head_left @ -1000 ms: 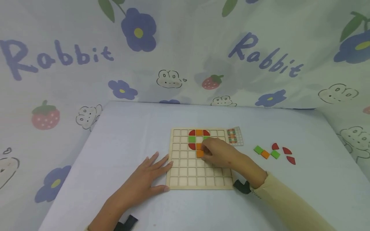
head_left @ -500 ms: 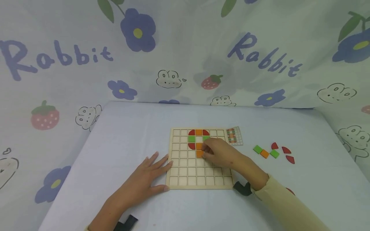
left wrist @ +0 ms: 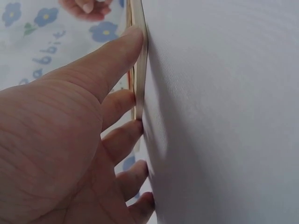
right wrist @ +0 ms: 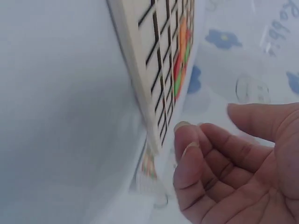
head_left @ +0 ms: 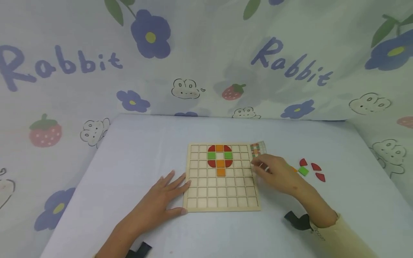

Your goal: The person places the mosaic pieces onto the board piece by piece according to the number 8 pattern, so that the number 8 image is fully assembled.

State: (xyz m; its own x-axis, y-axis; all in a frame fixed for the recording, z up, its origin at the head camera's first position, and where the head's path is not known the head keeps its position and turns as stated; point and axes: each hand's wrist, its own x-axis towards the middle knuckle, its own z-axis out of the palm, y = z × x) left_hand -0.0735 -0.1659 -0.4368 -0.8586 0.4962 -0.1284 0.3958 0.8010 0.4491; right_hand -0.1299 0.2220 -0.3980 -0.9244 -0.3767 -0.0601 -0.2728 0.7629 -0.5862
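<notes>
A wooden grid board (head_left: 206, 192) lies on the white table. In its upper middle columns sit red quarter-round tiles (head_left: 228, 164), green square tiles (head_left: 228, 155) and orange square tiles (head_left: 221, 172). The red and green ones frame a bare cell, and an orange tile sits lowest. My left hand (head_left: 159, 199) lies with fingers spread, its fingertips touching the board's left edge. Above the board's right edge hovers my right hand (head_left: 279, 173), fingers loosely bent; the right wrist view shows nothing between thumb (right wrist: 254, 119) and fingers. It hides part of the pattern card (head_left: 256, 148).
Right of the board lie several loose tiles: red quarter-rounds (head_left: 316, 166), a green square (head_left: 303, 171) and an orange one (head_left: 294, 169) partly behind my right hand. A printed cloth (head_left: 206, 64) stands behind the table.
My right hand has left the tile area and moved right, off the grid's middle. A red quarter-round now shows beside the upper orange tile, where the hand was. The left hand stays in place.
</notes>
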